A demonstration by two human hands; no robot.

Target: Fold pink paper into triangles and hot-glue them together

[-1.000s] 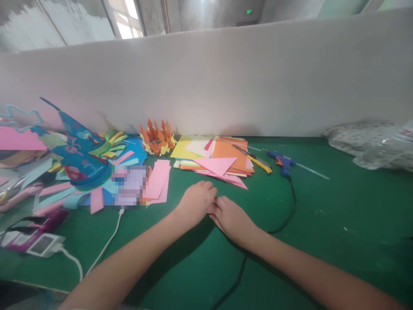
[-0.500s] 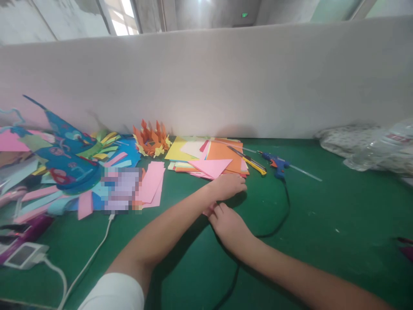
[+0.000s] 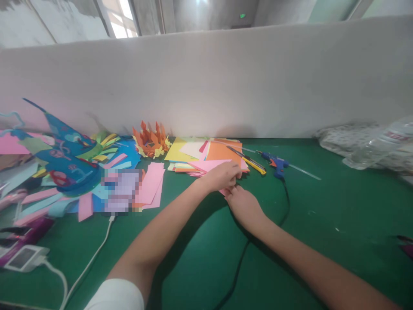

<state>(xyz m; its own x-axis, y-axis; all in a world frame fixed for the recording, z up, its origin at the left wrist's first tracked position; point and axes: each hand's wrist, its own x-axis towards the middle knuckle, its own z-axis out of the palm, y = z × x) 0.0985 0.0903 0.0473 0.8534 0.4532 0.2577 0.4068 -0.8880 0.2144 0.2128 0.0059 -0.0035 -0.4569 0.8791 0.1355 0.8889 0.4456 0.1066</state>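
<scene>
My left hand (image 3: 224, 175) and my right hand (image 3: 242, 201) meet close together in front of the paper stack. A small piece of pink paper (image 3: 223, 192) shows between them, mostly covered by my fingers. My right hand pinches its edge. The fingers of my left hand curl over the same paper from above. Just behind my left hand lies a stack of coloured paper (image 3: 225, 153), with yellow, white, pink and orange sheets. A yellow utility knife (image 3: 254, 165) rests across its right side.
A blue glue gun (image 3: 278, 164) with a clear glue stick lies on the right, its cable running towards me. An orange and yellow paper crown (image 3: 151, 142), pink sheets (image 3: 151, 185) and blue party hats (image 3: 72, 165) stand left. A plastic bottle (image 3: 379, 144) is far right.
Both hands have drawn together and shifted. My right hand has moved up and to the right with the pink paper, while my left hand has pulled back slightly left, its fingers now curled.
</scene>
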